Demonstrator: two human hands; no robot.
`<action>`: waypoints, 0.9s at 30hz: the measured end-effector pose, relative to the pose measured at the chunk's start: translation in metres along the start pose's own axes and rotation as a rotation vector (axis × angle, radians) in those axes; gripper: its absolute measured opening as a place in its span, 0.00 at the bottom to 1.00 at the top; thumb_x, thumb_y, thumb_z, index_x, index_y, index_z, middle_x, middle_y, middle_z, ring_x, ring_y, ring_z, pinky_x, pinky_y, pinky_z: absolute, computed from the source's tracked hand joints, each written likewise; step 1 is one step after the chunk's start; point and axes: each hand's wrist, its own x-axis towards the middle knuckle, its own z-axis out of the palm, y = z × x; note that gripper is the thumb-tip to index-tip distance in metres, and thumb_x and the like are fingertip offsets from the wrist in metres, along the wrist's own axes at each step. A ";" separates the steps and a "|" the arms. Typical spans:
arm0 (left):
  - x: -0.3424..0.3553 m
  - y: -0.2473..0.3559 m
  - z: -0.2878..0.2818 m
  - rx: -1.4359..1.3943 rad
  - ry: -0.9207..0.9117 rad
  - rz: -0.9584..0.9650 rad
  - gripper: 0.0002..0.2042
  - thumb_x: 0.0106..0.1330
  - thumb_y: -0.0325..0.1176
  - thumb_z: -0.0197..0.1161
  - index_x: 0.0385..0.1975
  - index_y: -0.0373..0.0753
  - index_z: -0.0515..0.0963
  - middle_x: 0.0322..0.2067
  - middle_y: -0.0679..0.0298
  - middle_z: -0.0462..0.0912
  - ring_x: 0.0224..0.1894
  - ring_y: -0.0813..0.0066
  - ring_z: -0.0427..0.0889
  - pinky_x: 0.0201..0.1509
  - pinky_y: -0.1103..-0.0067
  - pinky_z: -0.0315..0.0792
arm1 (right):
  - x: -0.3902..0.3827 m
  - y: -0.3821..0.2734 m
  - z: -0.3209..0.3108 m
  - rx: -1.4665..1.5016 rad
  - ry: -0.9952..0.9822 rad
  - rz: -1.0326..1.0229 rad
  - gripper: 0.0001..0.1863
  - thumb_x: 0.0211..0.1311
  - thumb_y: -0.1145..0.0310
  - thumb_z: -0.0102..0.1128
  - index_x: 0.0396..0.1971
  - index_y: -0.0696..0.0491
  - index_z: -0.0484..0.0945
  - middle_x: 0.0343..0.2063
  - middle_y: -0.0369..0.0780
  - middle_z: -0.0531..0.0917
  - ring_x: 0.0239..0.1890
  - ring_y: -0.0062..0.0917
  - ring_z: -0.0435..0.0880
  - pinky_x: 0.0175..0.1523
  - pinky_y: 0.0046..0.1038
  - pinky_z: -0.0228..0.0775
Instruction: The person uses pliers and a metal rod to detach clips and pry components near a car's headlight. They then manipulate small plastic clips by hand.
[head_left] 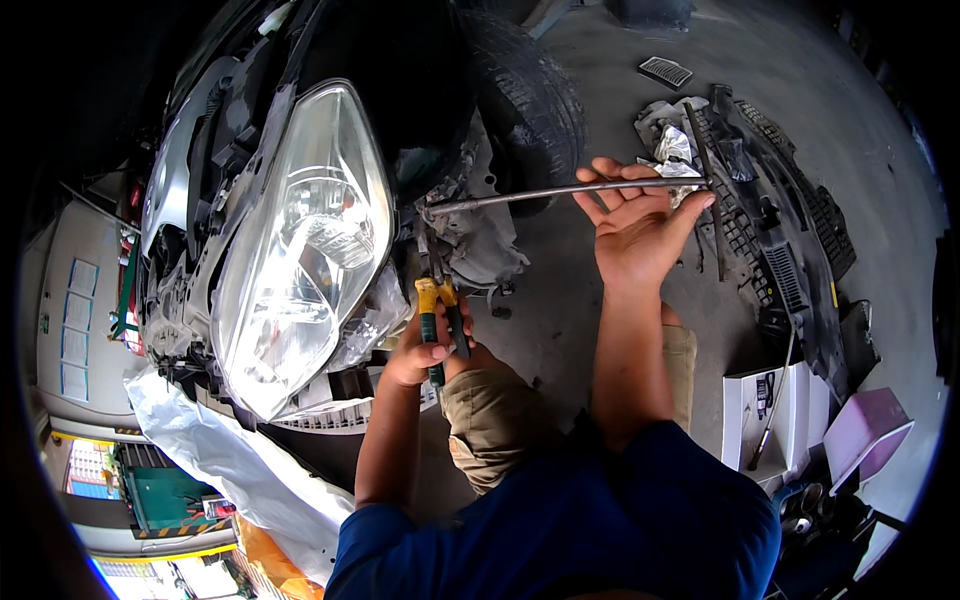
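Note:
My left hand [420, 352] is closed round yellow-and-green handled pliers [430, 310], their jaws at the metal parts below the headlight [275, 290]'s inner edge. My right hand [640, 225], palm up with loosely curled fingers, holds the end of a long dark metal T-handled rod [530, 194]. The rod lies crosswise, its other end reaching the car beside the headlight and above the pliers. Torn metal and plastic fittings [485, 250] hang beside the pliers, under the wheel arch; exactly what the jaws grip is too small to tell.
A tyre [520, 100] stands ahead. Removed black trim pieces [785, 240] and a small grille [665, 71] lie on the floor at right, near a white box [745, 410] with tools and a pink bin [865, 430]. White sheeting [210, 450] lies at lower left.

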 end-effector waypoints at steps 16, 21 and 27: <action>0.002 0.001 -0.005 0.004 -0.049 -0.012 0.44 0.40 0.43 0.76 0.59 0.43 0.58 0.48 0.57 0.68 0.46 0.63 0.74 0.46 0.67 0.75 | 0.000 0.009 0.015 -0.182 0.211 -0.462 0.26 0.73 0.62 0.54 0.64 0.59 0.63 0.27 0.33 0.73 0.24 0.13 0.71 0.30 0.21 0.72; 0.002 0.001 -0.007 0.043 -0.046 -0.039 0.45 0.39 0.44 0.76 0.59 0.37 0.60 0.47 0.58 0.68 0.46 0.64 0.74 0.47 0.68 0.74 | 0.001 0.008 0.014 -0.452 0.361 -0.628 0.25 0.68 0.66 0.61 0.61 0.55 0.66 0.34 0.37 0.80 0.33 0.17 0.78 0.36 0.19 0.74; 0.001 0.000 -0.008 0.036 -0.042 -0.047 0.46 0.38 0.45 0.76 0.59 0.36 0.59 0.47 0.57 0.68 0.46 0.65 0.74 0.48 0.68 0.74 | -0.001 -0.005 0.014 -0.284 0.296 -0.450 0.36 0.70 0.35 0.40 0.57 0.53 0.71 0.39 0.40 0.80 0.37 0.18 0.77 0.41 0.20 0.71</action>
